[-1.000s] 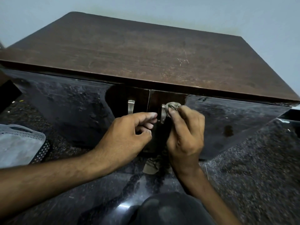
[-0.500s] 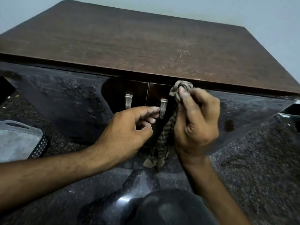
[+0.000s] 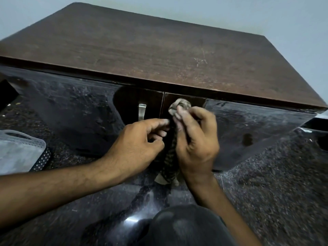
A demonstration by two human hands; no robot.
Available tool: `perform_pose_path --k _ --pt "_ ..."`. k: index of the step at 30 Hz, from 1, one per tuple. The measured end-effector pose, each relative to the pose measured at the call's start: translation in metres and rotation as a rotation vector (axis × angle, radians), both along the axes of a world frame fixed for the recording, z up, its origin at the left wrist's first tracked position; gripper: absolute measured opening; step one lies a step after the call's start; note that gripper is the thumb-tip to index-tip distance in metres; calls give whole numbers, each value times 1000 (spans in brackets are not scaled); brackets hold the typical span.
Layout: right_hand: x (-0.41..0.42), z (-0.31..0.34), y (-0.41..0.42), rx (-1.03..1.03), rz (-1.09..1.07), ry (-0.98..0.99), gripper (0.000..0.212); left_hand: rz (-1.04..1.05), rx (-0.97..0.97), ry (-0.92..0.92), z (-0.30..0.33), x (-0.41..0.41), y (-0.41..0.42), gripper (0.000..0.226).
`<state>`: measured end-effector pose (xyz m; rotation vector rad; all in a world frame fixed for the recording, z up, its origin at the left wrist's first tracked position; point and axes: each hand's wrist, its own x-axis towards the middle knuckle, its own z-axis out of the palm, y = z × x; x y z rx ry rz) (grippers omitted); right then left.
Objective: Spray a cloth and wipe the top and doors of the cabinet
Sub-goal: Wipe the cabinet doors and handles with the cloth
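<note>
At the seam between the two glossy doors of the cabinet (image 3: 159, 55), your right hand (image 3: 197, 144) is clenched around the checked cloth (image 3: 179, 106), pressing its bunched end high on the right door (image 3: 248, 125) while the rest dangles below. Your left hand (image 3: 140, 144) is curled, pinching nothing visible, just beside the cloth under the left door's metal handle (image 3: 141, 111).

the floor (image 3: 276, 183) is dark, speckled polished stone, glossy enough to mirror a light at six o'clock. the brown wooden cabinet (image 3: 159, 50) stands on it from the middle toward twelve o'clock. a grey perforated plastic basket (image 3: 19, 150) sits on the floor at nine o'clock, well apart from the cabinet's middle.
</note>
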<state>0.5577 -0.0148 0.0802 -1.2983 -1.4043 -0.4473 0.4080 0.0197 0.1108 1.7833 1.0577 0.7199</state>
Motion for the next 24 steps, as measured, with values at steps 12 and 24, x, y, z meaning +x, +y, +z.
perform_pose_path --k 12,24 --pt "-1 -5 -4 -53 -29 -98 22 -15 -60 -70 5 7 1 65" --pt "5 -50 -20 -168 -22 36 17 10 43 40 6 -1 -9 51"
